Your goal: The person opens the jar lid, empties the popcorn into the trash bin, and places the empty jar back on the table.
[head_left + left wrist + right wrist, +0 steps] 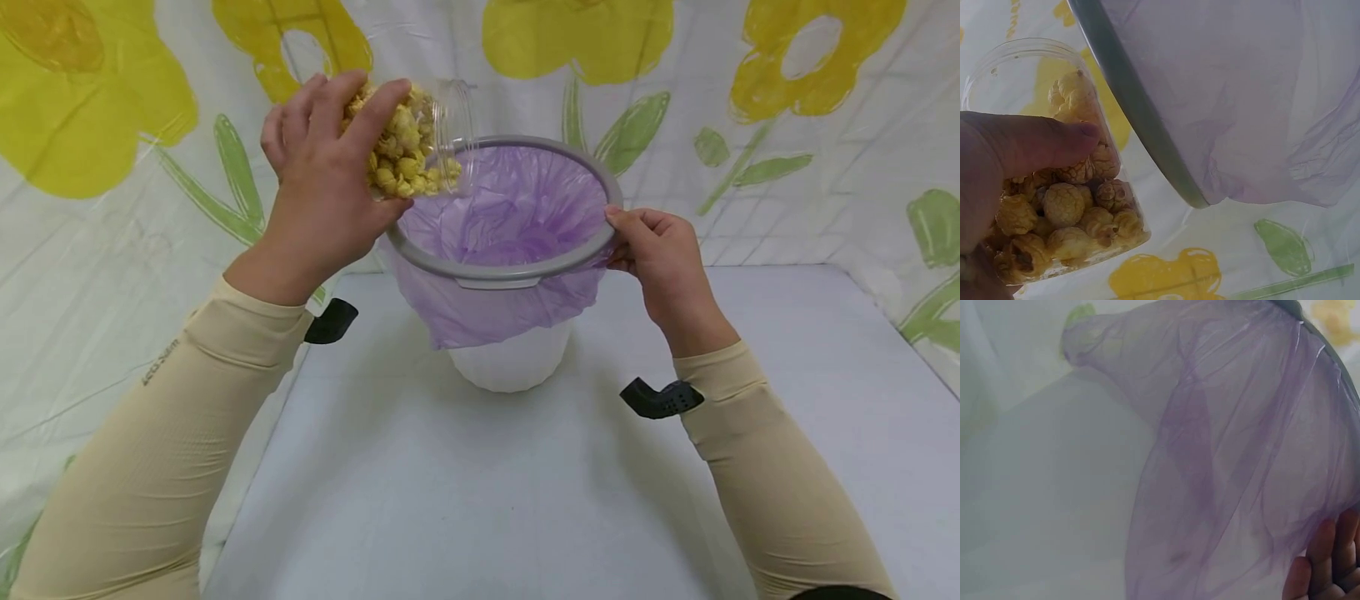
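Observation:
My left hand (322,167) grips a clear jar (452,117) of yellow popcorn (401,142), tipped on its side with its mouth over the left part of the bin's rim. In the left wrist view the thumb lies across the jar (1016,56), and popcorn (1063,206) fills its lower part. The white bin (510,362) stands upright, lined with a purple bag (510,208) folded over outside. A grey ring (502,271) sits round its top. My right hand (660,258) pinches the ring's right side, thumb on top; its fingers (1322,550) lie under the bag's edge.
A white-covered table (480,492) bears the bin. Behind and at the sides hangs a white sheet (675,50) with yellow flowers and green leaves. Black wrist mounts (660,398) jut inward from both sleeves.

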`<action>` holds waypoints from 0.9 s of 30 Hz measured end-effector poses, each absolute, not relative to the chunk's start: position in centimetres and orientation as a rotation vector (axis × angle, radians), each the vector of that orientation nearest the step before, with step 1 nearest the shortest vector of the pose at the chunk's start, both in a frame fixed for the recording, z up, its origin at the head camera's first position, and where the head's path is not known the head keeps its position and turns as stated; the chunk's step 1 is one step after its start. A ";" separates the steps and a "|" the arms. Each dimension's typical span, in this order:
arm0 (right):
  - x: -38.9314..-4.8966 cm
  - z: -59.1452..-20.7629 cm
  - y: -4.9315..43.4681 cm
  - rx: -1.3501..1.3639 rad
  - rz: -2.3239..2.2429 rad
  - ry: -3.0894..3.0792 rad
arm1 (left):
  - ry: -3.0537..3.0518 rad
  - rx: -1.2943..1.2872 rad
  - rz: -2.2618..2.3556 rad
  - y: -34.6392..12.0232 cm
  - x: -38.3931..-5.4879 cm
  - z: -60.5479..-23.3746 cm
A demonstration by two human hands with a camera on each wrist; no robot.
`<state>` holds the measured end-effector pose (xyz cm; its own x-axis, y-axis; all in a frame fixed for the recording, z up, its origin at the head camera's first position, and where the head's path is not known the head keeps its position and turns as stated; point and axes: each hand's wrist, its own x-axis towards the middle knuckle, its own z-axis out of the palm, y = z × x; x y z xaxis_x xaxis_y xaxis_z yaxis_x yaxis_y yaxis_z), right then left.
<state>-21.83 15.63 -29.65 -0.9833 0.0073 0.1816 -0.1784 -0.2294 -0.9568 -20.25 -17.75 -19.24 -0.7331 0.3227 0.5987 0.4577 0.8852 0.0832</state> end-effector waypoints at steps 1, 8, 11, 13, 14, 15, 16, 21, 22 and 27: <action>-21.8 -29.6 15.6 0.210 2.365 -1.870 | -2.452 -0.562 -0.293 -17.8 -20.3 -19.3; -21.8 -29.6 15.6 0.210 2.362 -1.868 | -2.417 -0.607 -0.247 -17.8 -20.3 -19.5; -21.8 -29.7 15.6 0.210 2.359 -1.868 | -2.414 -0.618 -0.244 -17.6 -20.3 -19.5; -21.8 -29.7 15.6 0.209 2.358 -1.870 | -2.414 -0.620 -0.245 -17.6 -20.3 -19.6; -21.8 -29.7 15.6 0.210 2.359 -1.868 | -2.412 -0.621 -0.242 -17.5 -20.3 -19.6; -21.8 -29.7 15.6 0.210 2.358 -1.869 | -2.410 -0.621 -0.239 -17.5 -20.4 -19.7; -21.8 -29.8 15.6 0.211 2.357 -1.870 | -2.409 -0.620 -0.237 -17.5 -20.4 -19.7; -21.9 -29.8 15.6 0.216 2.353 -1.874 | -2.401 -0.618 -0.215 -17.6 -20.5 -19.6; -21.9 -29.8 15.6 0.216 2.354 -1.872 | -2.400 -0.618 -0.210 -17.6 -20.5 -19.6; -21.9 -29.8 15.6 0.210 2.356 -1.867 | -2.394 -0.630 -0.200 -17.6 -20.4 -19.6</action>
